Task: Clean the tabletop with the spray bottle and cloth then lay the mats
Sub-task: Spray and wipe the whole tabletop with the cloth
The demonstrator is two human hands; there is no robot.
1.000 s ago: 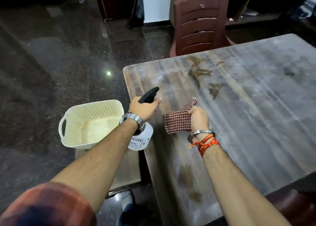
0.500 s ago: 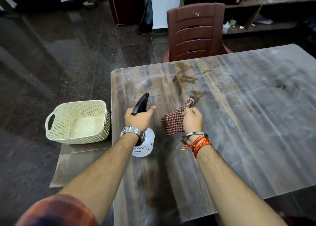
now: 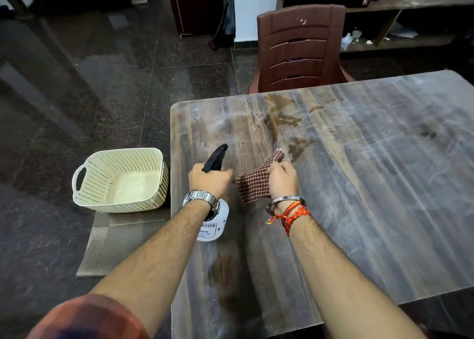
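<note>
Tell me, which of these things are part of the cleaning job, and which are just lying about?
In use: spray bottle in the left hand; checked cloth in the right hand; tabletop; mats beside it.
Lying about: white basket on the mats; brown chair; dark bag.

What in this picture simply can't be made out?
All in the head view:
- Fingers of the left hand on the trigger: hidden by the hand's own back.
- Label on the spray bottle: partly behind the wrist, print too small.
- Number of mats: the basket sits on them.
- Right side of the table: cut off by the frame edge.
</note>
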